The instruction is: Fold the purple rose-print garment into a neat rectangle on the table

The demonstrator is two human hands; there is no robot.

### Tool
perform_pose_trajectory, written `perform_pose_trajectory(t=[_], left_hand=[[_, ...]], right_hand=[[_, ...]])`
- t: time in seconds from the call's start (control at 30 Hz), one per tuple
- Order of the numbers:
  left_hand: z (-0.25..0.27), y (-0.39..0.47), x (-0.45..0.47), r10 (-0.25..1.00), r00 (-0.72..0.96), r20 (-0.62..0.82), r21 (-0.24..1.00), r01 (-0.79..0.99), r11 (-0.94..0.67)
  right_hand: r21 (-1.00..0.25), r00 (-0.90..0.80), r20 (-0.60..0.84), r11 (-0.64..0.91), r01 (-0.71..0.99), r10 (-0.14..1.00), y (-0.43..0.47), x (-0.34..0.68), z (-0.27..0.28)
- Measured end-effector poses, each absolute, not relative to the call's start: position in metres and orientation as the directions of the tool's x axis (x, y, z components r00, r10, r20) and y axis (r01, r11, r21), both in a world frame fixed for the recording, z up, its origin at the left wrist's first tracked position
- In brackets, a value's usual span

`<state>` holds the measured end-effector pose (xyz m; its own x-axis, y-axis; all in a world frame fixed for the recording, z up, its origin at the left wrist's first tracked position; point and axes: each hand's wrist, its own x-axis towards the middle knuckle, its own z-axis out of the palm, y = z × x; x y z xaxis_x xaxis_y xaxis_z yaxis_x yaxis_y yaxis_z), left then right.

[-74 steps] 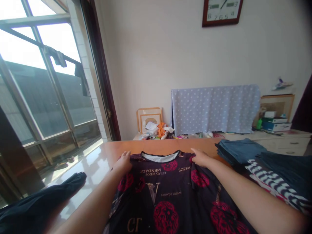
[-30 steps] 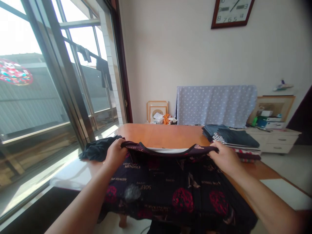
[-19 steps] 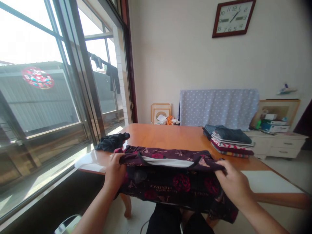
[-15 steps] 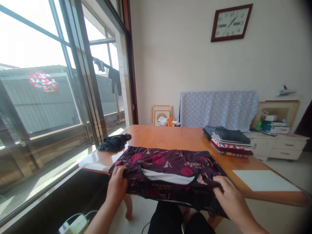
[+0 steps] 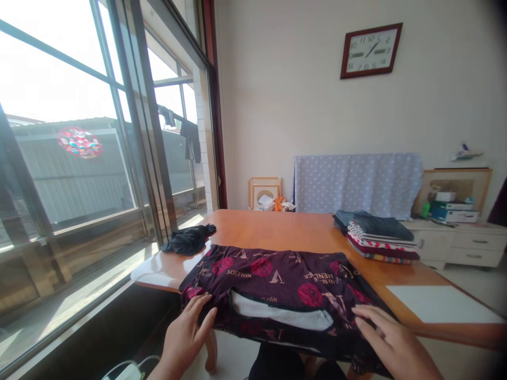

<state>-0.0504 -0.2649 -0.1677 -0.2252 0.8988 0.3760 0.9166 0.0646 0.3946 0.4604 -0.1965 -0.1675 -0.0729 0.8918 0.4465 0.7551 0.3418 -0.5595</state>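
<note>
The shirt (image 5: 269, 277) lies at the table's (image 5: 273, 227) near edge, its close end hanging over; left hand (image 5: 186, 332) and right hand (image 5: 396, 340) sit loosely parted at its shoulders. Looks light, soft, perhaps slippery, best pinched at both shoulders

dark printed shirt (image 5: 289, 277): "SOEFION", creased "MEN…ACE" | wall clock (image 5: 371, 51): numerals 1–12 | window sticker (image 5: 80, 142): lettering unclear

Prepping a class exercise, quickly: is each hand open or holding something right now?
Left hand: open, at the printed shirt.
Right hand: at the shirt too; cannot tell whether it grips.
</note>
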Motion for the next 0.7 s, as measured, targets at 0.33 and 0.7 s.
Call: perform_pose_trajectory(t=[0.33,0.7], left_hand=[[-0.098,-0.163,-0.026,0.826,-0.208,0.524,0.203,0.972,0.116],[-0.098,-0.043,-0.048,0.989,-0.102,0.106,0.208,0.975,0.078]], right_hand=[[-0.661,0.054,0.421,0.266,0.702,0.905,-0.114,0.45,-0.12],[-0.494,-0.07,0.118,0.119,0.861,0.991,0.015,0.433,-0.125]])
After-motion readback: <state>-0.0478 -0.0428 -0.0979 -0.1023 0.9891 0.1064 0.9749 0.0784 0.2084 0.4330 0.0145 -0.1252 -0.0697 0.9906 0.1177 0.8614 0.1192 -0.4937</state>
